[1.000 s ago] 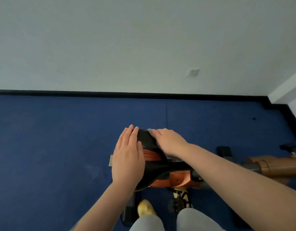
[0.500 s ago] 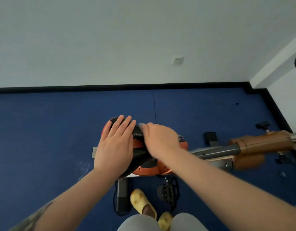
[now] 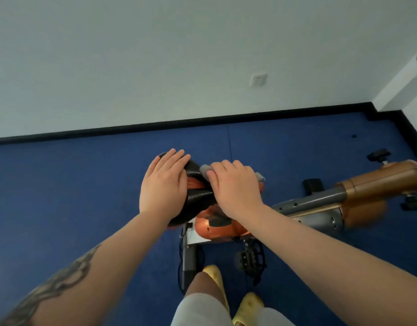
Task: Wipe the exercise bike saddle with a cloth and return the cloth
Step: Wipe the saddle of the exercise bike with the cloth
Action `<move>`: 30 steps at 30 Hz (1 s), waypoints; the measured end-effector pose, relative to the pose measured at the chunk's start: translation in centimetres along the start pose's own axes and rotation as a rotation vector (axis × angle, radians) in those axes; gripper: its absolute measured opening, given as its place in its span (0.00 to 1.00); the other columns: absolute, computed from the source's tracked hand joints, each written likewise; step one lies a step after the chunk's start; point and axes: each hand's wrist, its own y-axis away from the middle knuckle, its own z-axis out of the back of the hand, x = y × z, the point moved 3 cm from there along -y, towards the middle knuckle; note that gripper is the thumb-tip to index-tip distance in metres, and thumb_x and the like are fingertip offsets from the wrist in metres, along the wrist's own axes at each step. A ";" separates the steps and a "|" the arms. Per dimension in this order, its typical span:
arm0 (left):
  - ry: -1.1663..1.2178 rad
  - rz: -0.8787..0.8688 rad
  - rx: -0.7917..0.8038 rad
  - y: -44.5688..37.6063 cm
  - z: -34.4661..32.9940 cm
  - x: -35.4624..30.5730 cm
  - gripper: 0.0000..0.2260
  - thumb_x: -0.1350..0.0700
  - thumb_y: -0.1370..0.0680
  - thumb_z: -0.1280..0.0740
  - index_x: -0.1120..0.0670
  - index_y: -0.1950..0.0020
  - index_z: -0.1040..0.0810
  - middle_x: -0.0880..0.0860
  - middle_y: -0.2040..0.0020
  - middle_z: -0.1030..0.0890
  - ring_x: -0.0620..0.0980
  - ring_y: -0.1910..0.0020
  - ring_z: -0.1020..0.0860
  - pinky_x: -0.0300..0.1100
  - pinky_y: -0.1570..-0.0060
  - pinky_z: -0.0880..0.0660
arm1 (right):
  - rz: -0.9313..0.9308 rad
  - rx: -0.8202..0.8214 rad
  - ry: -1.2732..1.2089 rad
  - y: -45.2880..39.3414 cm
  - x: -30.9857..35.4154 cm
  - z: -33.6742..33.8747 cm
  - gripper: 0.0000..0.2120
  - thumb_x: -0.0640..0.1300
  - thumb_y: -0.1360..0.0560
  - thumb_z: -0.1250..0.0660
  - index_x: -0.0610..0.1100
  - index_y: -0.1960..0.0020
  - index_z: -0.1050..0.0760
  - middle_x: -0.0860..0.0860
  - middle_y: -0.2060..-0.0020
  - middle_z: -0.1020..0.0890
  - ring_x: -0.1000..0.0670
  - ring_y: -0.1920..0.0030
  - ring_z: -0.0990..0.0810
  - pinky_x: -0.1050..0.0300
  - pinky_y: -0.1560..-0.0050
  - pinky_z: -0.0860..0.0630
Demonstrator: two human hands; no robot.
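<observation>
Mid-wipe: right hand (image 3: 234, 188) pressed cloth (image 3: 204, 170) on saddle (image 3: 198, 198), grip apparently closed; left hand (image 3: 164, 184) flat, open. Return pending.

A white wall socket (image 3: 258, 79) sits above the black skirting board (image 3: 179, 123). Blue floor (image 3: 73, 184) spreads below. Yellow slippers (image 3: 248, 304) stand near a black pedal (image 3: 249, 256).

- Your left hand (image 3: 164, 184) lies flat, palm down, fingers straight and together, pointing away from you.
- Your right hand (image 3: 235, 184) is palm down, fingers curled, pressing.
- Both forearms are bare and stretched forward; the left one is tattooed.
</observation>
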 end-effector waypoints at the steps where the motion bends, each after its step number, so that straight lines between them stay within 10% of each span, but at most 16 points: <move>1: 0.011 0.000 0.000 0.0 0.0 0.0 0.18 0.54 0.21 0.46 0.51 0.34 0.26 0.48 0.32 0.26 0.46 0.29 0.34 0.44 0.27 0.44 | 0.015 -0.023 -0.021 0.9 -0.7 0.2 0.19 0.53 0.21 0.52 0.48 0.45 0.25 0.51 0.55 0.20 0.45 0.55 0.24 0.49 0.58 0.30; 9: 0.074 0.015 -0.014 -0.6 0.3 0.3 0.18 0.56 0.22 0.45 0.50 0.36 0.25 0.48 0.33 0.25 0.46 0.30 0.33 0.42 0.28 0.44 | -0.239 0.018 -0.011 -0.4 -1.8 0.4 0.22 0.52 0.19 0.55 0.45 0.49 0.25 0.48 0.55 0.19 0.44 0.55 0.24 0.51 0.61 0.33; 15: 0.117 0.018 -0.009 -0.4 0.3 0.5 0.19 0.55 0.22 0.47 0.50 0.36 0.25 0.48 0.33 0.25 0.45 0.30 0.33 0.42 0.28 0.45 | 0.014 -0.028 -0.205 2.4 -3.6 0.7 0.18 0.54 0.20 0.52 0.51 0.43 0.26 0.54 0.51 0.21 0.50 0.52 0.25 0.52 0.54 0.27; 19: 0.117 0.028 -0.002 -0.4 0.3 0.7 0.17 0.57 0.21 0.46 0.50 0.35 0.25 0.47 0.33 0.25 0.45 0.30 0.33 0.42 0.27 0.46 | -0.290 0.000 -0.480 1.1 -6.0 0.4 0.19 0.55 0.19 0.52 0.54 0.58 0.25 0.56 0.68 0.23 0.53 0.63 0.22 0.53 0.62 0.27; 26: 0.075 -0.018 0.025 -0.4 0.1 0.6 0.18 0.58 0.22 0.45 0.51 0.34 0.27 0.48 0.31 0.27 0.47 0.28 0.35 0.44 0.27 0.46 | -0.722 -0.304 -0.530 2.9 -3.2 -0.7 0.19 0.52 0.18 0.53 0.44 0.47 0.27 0.49 0.54 0.26 0.49 0.57 0.27 0.54 0.57 0.34; 30: 0.127 -0.028 0.088 -0.5 0.1 0.9 0.18 0.57 0.21 0.46 0.50 0.32 0.28 0.47 0.30 0.29 0.46 0.27 0.38 0.45 0.26 0.47 | -0.946 -0.134 -0.616 0.6 -4.2 -0.4 0.21 0.50 0.18 0.53 0.40 0.45 0.26 0.45 0.51 0.22 0.46 0.55 0.27 0.52 0.55 0.34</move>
